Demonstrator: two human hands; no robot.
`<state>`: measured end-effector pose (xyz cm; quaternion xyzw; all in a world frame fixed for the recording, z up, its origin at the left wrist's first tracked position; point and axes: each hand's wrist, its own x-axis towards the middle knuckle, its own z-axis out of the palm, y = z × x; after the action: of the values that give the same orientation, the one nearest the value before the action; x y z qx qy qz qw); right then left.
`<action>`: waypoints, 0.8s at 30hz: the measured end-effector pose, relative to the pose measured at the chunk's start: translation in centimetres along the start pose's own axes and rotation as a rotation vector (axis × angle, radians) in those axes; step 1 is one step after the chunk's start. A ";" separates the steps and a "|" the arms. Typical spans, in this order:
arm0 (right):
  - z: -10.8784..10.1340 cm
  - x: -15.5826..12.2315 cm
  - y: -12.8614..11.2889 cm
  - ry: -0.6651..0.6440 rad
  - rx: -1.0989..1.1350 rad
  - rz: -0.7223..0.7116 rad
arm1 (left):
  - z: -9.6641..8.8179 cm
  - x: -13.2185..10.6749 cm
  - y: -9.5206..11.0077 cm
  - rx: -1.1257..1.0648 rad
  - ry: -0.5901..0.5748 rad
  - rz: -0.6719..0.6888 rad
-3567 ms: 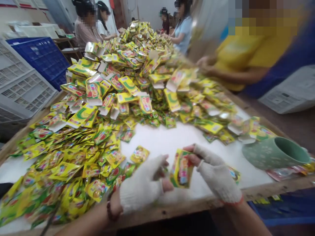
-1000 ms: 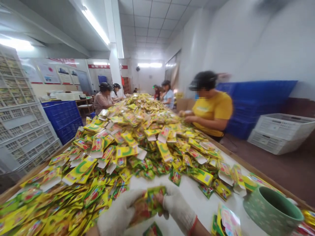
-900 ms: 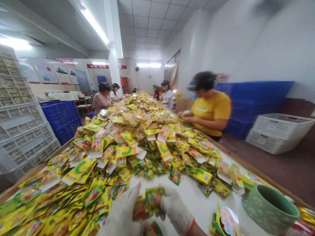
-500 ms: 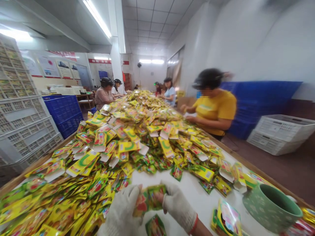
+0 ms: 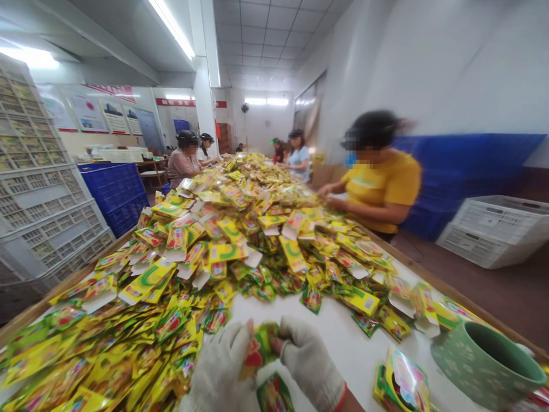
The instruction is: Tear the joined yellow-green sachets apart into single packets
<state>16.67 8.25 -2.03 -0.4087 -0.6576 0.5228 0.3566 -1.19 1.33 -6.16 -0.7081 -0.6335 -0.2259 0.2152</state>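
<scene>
My left hand [image 5: 221,366], in a white knitted glove, is closed on a small yellow carton with a red print [image 5: 252,353]. Close beside it, my gloved right hand [image 5: 311,360] pinches a green and yellow sachet [image 5: 269,333] against the carton. Motion blur hides whether the sachet is inside the carton or only touching it. Below my hands lies another green sachet [image 5: 274,393] on the white tabletop [image 5: 343,335]. A heap of sachets [image 5: 107,360] spreads to the left of my left hand.
Yellow cartons, many with open flaps, form a long pile [image 5: 240,229] down the table. At right stand a green patterned pot [image 5: 467,366] and a few stacked cartons [image 5: 403,380]. A co-worker in a yellow shirt [image 5: 381,186] works at the right edge. White crates [image 5: 47,200] rise on the left.
My right hand has moved left toward my left hand, bringing the sachet closer to the carton. Less of the sachet shows. The view has shifted slightly.
</scene>
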 end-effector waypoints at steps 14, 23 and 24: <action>-0.6 -0.4 -0.6 -0.135 -0.051 0.018 | -1.1 0.7 0.3 0.009 0.004 0.134; -0.8 -0.7 -0.5 -0.076 -0.224 0.008 | -3.0 1.8 0.6 -0.038 0.096 0.186; -0.8 -0.6 -0.5 -0.075 -0.243 0.009 | -3.2 1.8 0.8 -0.048 0.077 0.184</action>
<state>17.58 7.95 -1.36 -0.4318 -0.7271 0.4560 0.2773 -0.40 0.80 -2.50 -0.7591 -0.5515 -0.2470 0.2422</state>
